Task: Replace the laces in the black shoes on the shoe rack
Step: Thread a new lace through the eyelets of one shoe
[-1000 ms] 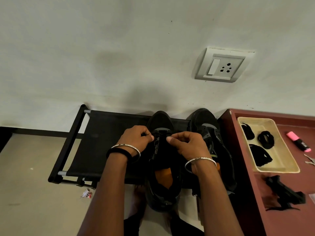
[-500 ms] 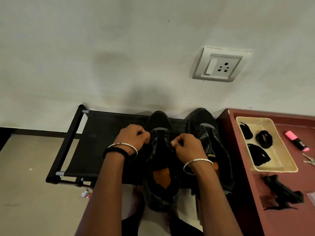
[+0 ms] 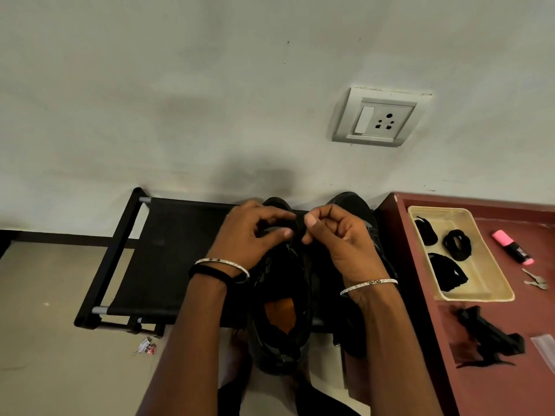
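A black lace [image 3: 298, 232] is pinched between left hand [image 3: 255, 232] and right hand [image 3: 336, 235] above the near shoe [image 3: 280, 325]; even tension should be kept.

Two black shoes [image 3: 282, 313] side by side at lower centre of the frame, toes toward the wall, resting on a low black shoe rack [image 3: 168, 253]. Left one open-topped, orange insole showing, heel hanging past the rack's near edge. Right one [image 3: 354, 211] mostly hidden. Black lace barely discernible near the toe.
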